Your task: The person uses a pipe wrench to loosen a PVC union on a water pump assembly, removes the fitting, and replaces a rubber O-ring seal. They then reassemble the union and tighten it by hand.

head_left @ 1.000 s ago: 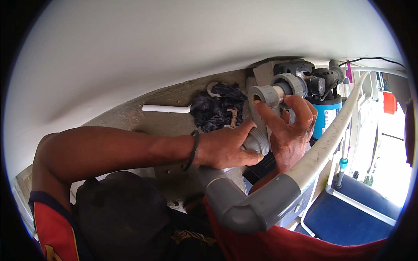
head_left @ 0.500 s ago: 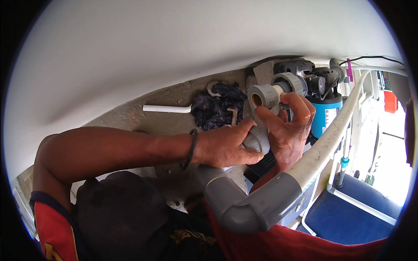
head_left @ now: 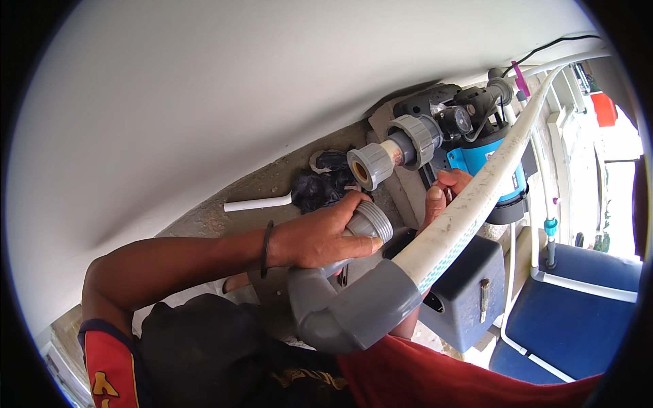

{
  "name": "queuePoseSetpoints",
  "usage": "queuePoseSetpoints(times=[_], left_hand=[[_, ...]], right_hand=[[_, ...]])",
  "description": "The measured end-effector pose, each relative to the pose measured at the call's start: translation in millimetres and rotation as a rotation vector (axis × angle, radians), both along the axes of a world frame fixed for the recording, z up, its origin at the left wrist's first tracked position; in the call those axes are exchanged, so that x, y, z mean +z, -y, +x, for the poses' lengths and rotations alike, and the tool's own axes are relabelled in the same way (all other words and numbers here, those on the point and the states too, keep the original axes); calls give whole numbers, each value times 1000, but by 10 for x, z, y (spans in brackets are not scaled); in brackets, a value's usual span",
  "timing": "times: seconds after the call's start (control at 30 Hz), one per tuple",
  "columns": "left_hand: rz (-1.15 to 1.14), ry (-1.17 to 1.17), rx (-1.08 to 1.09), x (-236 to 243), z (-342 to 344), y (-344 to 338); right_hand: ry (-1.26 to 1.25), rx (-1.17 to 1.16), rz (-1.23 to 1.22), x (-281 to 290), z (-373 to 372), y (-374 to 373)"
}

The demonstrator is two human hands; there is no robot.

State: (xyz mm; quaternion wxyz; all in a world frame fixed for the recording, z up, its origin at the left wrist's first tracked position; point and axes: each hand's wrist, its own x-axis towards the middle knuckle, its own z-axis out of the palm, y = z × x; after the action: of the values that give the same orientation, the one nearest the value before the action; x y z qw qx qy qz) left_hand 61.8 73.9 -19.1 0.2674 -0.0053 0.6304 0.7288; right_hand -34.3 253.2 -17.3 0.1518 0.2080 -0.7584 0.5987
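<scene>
My left hand (head_left: 320, 234) grips a grey threaded pipe fitting (head_left: 372, 221), thumb along its side. The fitting joins a grey elbow (head_left: 350, 313), which carries a long white pipe (head_left: 486, 177) running up to the right. Beyond the fitting's threads, and apart from them, a grey union nut (head_left: 369, 166) hangs on a short stub stained reddish-brown. A larger grey ring nut (head_left: 415, 141) links that stub to the pump (head_left: 432, 102). My right hand (head_left: 445, 197) is below the pump, partly behind the white pipe, fingertips pinched together; anything between them is too hidden to make out.
A blue cylindrical tank (head_left: 486, 160) stands beside the pump with a gauge. Crumpled black plastic (head_left: 320, 187) and a bent white tube (head_left: 258, 203) lie along the pale wall (head_left: 204, 102). A dark grey box (head_left: 469, 292) and blue panels (head_left: 571, 313) are at right.
My right hand has left the union nut and moved down behind the white pipe. The left hand still holds the threaded fitting. The view has shifted, showing more of the pump and grey box.
</scene>
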Motion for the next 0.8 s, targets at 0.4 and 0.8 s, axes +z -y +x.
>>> queuePoseSetpoints(times=[0.4,0.8], left_hand=[[146,321,102,333,-44,149],[65,242,51,191,-82,242]], right_hand=[[510,49,-584,-334,-49,136],[601,66,-585,-619,-73,182]])
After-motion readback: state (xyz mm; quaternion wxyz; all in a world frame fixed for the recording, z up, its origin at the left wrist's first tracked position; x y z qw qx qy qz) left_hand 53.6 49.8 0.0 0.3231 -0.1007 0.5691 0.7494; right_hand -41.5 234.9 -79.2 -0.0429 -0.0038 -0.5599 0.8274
